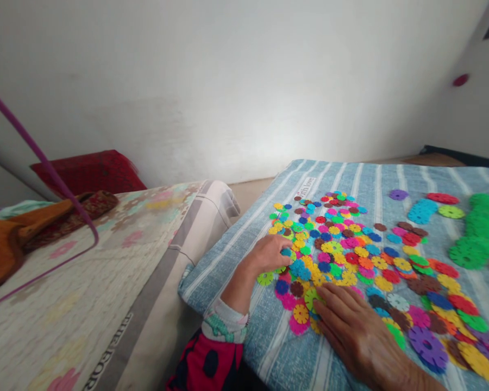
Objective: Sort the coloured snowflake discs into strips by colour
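Many small notched plastic discs in mixed colours lie in a loose pile [330,247] on a blue-and-white striped cloth [224,271]. At the pile's left edge is my left hand [269,253], its fingers and thumb curled round a blue-green disc [286,252]. My right hand [356,326] lies palm down at the near side of the pile, fingers stretched out together. Its fingertips rest against yellow discs and a lime-green disc [311,298]. What lies under the right palm is hidden.
Grouped green discs [478,231] and overlapping blue discs [422,210] lie at the right. Larger purple discs [427,347] are near the front. On the left, a flowered bed cover [146,239] holds a wooden object [2,250], with a purple rod [44,157] before it. A white wall [244,92] stands behind.
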`<state>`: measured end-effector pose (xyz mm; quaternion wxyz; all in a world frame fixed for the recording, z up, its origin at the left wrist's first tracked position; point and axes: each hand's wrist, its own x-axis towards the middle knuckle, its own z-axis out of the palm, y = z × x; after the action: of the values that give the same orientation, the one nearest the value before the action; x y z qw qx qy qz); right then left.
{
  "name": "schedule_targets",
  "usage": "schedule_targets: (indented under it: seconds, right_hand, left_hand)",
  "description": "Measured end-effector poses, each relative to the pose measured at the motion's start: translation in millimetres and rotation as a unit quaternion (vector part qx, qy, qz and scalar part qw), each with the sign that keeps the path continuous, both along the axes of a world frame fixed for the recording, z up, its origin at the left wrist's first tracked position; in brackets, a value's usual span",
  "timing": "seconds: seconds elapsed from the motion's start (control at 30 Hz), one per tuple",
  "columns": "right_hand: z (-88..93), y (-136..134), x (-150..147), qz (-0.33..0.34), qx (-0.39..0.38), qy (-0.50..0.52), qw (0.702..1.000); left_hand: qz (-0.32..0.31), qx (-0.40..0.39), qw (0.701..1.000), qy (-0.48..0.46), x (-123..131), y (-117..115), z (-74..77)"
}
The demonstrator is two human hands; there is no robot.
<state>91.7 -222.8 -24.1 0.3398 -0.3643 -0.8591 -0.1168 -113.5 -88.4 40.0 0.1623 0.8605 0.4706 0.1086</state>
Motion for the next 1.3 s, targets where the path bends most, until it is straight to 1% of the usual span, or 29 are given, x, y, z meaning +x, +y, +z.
schedule_targets:
  seconds: [0.07, 0.1, 0.2, 0.27, 0.37, 0.5, 0.6, 0.67, 0.73, 0.83, 0.93, 1.0, 1.1, 1.17, 1.3]
  right_hand:
    - [-1.6, 1.6, -5.6, -0.011, -0.016, -0.015, 1.000]
    - [-2.9, 2.4, -7.8, -0.016, -0.025, -0.022, 0.999]
    - [-8.0, 4.2, -10.5, -0.025, -0.035, -0.032, 0.999]
    - [-10.5, 5.1, -9.5, -0.021, -0.029, -0.033, 0.999]
    - [-11.6, 6.3, -7.3, -0.001, -0.018, -0.033, 0.999]
    - [-10.8, 6.4, -5.2, -0.001, -0.009, -0.016, 1.000]
    - [-9.5, 4.7, -3.2, -0.006, 0.004, -0.014, 1.000]
    - [-8.4, 3.4, -1.7, -0.018, 0.017, -0.003, 1.000]
    - [-7.9, 2.5, -0.8, -0.032, 0.031, 0.014, 0.999]
    - [-9.6, 1.8, -0.1, -0.036, 0.036, 0.029, 0.998]
    - [-13.6, 1.6, 0.7, -0.037, 0.021, 0.029, 0.999]
    - [-16.0, 1.6, 1.8, -0.032, 0.016, 0.027, 0.999]
    - [-16.9, 1.9, 3.5, -0.024, 0.013, 0.033, 0.999]
    - [-15.1, 2.0, 4.3, -0.025, 0.011, 0.041, 0.999]
    - [-7.4, 1.8, 5.7, -0.036, 0.006, 0.063, 0.997]
  left_hand:
    - [-0.036, 0.017, 0.998, 0.055, 2.7, -1.4, 3.2]
    - [-0.045, 0.026, 0.996, 0.076, 4.5, -1.8, 4.6]
    - [-0.051, 0.034, 0.993, 0.103, 9.6, -1.9, 6.9]
    - [-0.047, 0.034, 0.993, 0.101, 11.5, -1.2, 6.1]
    - [-0.028, 0.032, 0.998, 0.053, 11.4, 1.5, 1.3]
    - [0.012, 0.024, 0.996, -0.088, 7.4, 7.9, -4.1]
    - [0.040, 0.026, 0.982, -0.181, 1.2, 10.2, -1.4]
    - [0.056, 0.025, 0.978, -0.197, -5.1, 7.6, 2.4]
    - [0.060, 0.014, 0.980, -0.187, -12.6, 1.1, 5.7]
    - [0.049, 0.001, 0.989, -0.140, -22.9, -13.2, 6.6]
    - [0.044, 0.020, 0.996, -0.081, -28.2, -26.2, 3.5]
    - [0.028, 0.041, 0.997, -0.054, -28.8, -31.8, 1.0]
    - [0.003, 0.072, 0.997, -0.028, -26.4, -36.8, -1.0]
    - [0.008, 0.082, 0.996, -0.029, -21.8, -40.9, -1.5]
    - [0.016, 0.063, 0.994, -0.086, -2.0, -56.0, -3.1]
